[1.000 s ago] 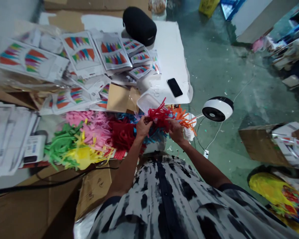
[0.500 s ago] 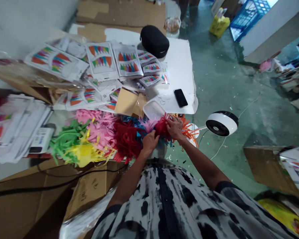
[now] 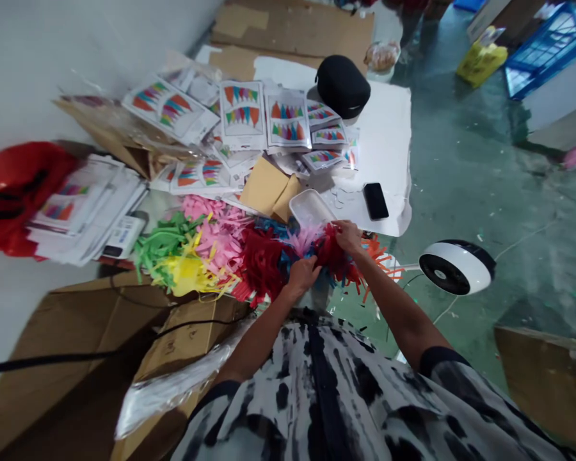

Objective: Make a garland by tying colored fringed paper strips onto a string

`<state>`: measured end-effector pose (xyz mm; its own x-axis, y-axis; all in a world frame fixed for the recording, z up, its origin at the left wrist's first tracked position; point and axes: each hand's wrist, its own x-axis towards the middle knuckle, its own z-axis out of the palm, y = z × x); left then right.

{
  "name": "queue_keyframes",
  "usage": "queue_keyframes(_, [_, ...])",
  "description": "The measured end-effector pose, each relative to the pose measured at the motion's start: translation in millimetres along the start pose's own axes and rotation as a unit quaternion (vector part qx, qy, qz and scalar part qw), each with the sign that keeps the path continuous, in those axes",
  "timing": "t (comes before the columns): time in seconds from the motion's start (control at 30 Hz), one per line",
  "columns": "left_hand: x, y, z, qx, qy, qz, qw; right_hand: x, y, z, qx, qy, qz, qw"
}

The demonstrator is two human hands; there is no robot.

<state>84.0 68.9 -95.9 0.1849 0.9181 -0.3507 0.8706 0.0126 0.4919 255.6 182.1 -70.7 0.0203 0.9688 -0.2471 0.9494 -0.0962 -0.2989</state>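
Observation:
A row of cut paper tassels runs along the table's near edge, from a green tassel [image 3: 168, 240] through yellow [image 3: 188, 274] and pink [image 3: 225, 240] to dark red [image 3: 264, 262]. My right hand [image 3: 349, 238] is closed on the top of a red paper tassel [image 3: 329, 246]. Its fingertips are partly hidden in the strips. My left hand [image 3: 303, 275] is closed at the lower left of that same tassel, with thumb and fingers pinched on strips. A light-pink tassel [image 3: 304, 240] lies between the dark red ones, and orange strips [image 3: 379, 253] stick out beyond my right hand.
Behind the tassels stand a clear plastic tray [image 3: 312, 208], tan card pieces [image 3: 266, 186] and a phone [image 3: 376, 201]. Printed packets [image 3: 242, 115] and a black case [image 3: 343, 86] lie farther back. A white fan [image 3: 456, 267] is at the right; cardboard boxes [image 3: 86, 333] are below left.
The view has shifted, so the table appears farther right and a red bag shows at the left. My right hand has drawn its fingers closer together on the red tassel; my left stays beside it.

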Motion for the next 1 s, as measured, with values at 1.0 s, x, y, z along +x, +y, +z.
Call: queue_keyframes(1.0, [-135,-236,-106,0.028,0.380,-0.224,0.897,-83,-216,15,-0.067,0.134,-0.263,0.953])
